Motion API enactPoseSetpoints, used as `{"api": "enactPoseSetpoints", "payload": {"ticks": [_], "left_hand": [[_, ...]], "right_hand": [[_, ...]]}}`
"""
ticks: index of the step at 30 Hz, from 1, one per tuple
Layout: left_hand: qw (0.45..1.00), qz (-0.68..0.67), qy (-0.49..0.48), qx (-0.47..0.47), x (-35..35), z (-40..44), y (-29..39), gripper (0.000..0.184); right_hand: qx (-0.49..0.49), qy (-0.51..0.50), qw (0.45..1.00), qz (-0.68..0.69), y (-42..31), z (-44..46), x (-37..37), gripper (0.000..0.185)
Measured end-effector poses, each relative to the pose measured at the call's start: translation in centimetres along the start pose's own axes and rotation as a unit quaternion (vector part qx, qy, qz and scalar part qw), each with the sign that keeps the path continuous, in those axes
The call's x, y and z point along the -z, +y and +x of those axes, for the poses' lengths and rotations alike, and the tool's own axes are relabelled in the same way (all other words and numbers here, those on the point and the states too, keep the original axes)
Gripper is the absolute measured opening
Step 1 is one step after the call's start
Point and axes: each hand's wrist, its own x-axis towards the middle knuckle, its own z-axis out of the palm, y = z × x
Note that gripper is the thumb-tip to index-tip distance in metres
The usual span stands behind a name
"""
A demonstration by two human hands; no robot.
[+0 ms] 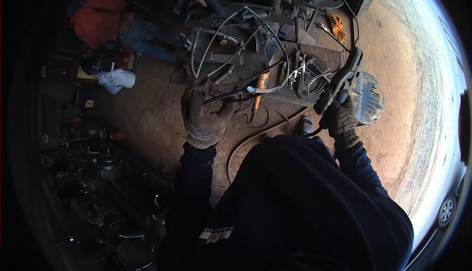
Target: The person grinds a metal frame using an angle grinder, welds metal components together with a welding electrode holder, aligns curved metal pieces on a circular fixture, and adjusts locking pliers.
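My left hand (205, 116), in a worn work glove, is curled round the near side of a bent metal rod frame (282, 47) over the workbench. The frame's thin rods form a large hoop with crossing bars. In my gloved right hand (340, 118) is a dark welding electrode holder (344, 79), raised to the right of the frame. A cable runs from below that hand. Just beyond the frame's near edge, an orange tool (261, 86) hangs or lies at the bench edge; which of these I cannot tell.
The cluttered metal bench (216, 57) carries coiled wire (317, 69) and scrap. A round slotted plate (366, 99) is at right. A hose (241, 148) loops across the floor. A person in an orange top (101, 23) bends at upper left. Dark metal parts (108, 163) crowd the lower left.
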Motion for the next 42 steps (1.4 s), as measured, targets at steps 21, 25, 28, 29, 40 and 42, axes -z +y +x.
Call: {"api": "enactPoseSetpoints", "payload": {"ticks": [21, 25, 28, 29, 40, 42], "left_hand": [[0.396, -0.778, 0.019, 0.488, -4.6, -6.4, -2.6, 0.056], [0.221, -0.838, -0.007, 0.498, -4.2, -6.0, -0.4, 0.062], [0.096, -0.878, -0.010, 0.469, -4.4, -5.1, 1.4, 0.068], [0.040, -0.893, -0.016, 0.449, -4.4, -4.4, 1.9, 0.067], [-0.062, -0.933, -0.148, 0.323, -6.8, -6.6, 0.8, 0.086], [-0.062, -0.936, -0.153, 0.311, -6.0, -6.4, 0.9, 0.087]], "right_hand": [[0.005, 0.069, 0.997, -0.031, -1.1, -0.5, -0.7, 0.025], [0.002, 0.069, 0.997, -0.042, -1.2, -0.4, -0.6, 0.029], [0.012, 0.057, 0.998, -0.013, -1.1, -0.8, -0.5, 0.029], [0.022, 0.067, 0.998, -0.002, -1.2, -0.9, -1.0, 0.031], [-0.007, 0.036, 0.999, -0.040, 0.4, -0.2, 1.0, 0.028], [-0.009, 0.038, 0.999, -0.027, 1.1, 0.1, 1.3, 0.028]]}}
